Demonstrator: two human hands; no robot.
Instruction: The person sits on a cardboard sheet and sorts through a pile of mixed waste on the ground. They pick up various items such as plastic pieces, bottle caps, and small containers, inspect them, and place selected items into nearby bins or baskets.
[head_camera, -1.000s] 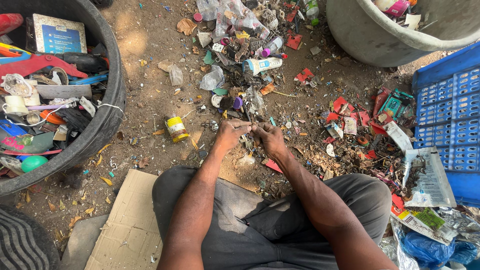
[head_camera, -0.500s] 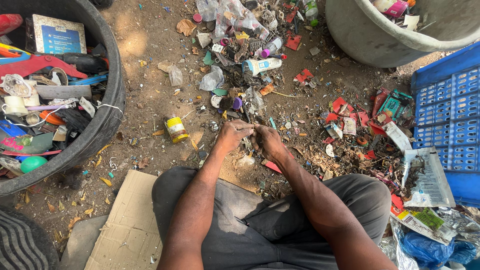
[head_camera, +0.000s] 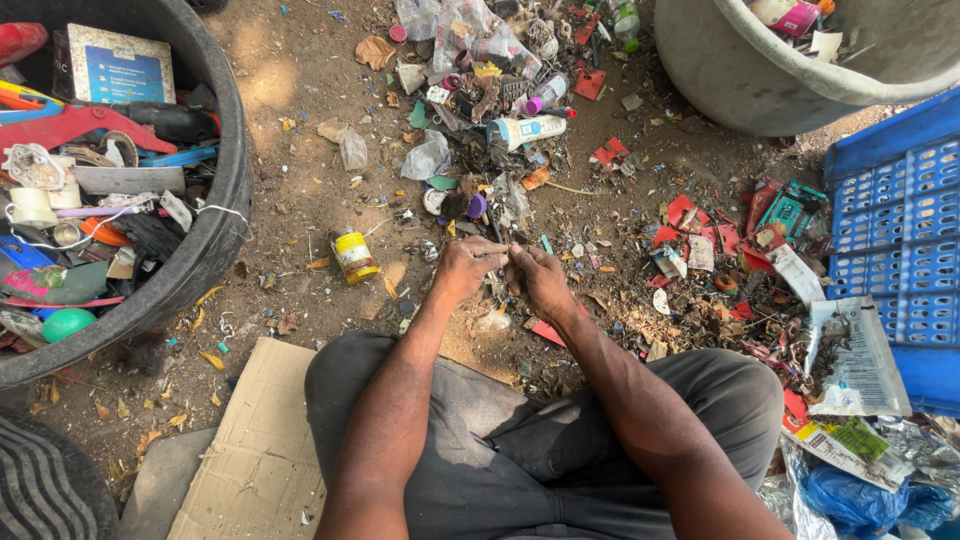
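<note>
My left hand and my right hand meet in front of my knees, low over the dirt. Their fingertips pinch a small dark scrap between them; I cannot make out what it is. Just beyond the hands lies a heap of mixed plastic and metal scrap. A small yellow can lies on the ground left of my left hand.
A big black tub full of junk stands at the left. A grey tub stands at the far right, a blue crate at the right edge. Red plastic bits and wrappers litter the right. Cardboard lies under my left leg.
Both hands stay together at the same spot, with only small finger movements on the scrap. The view shifted slightly.
</note>
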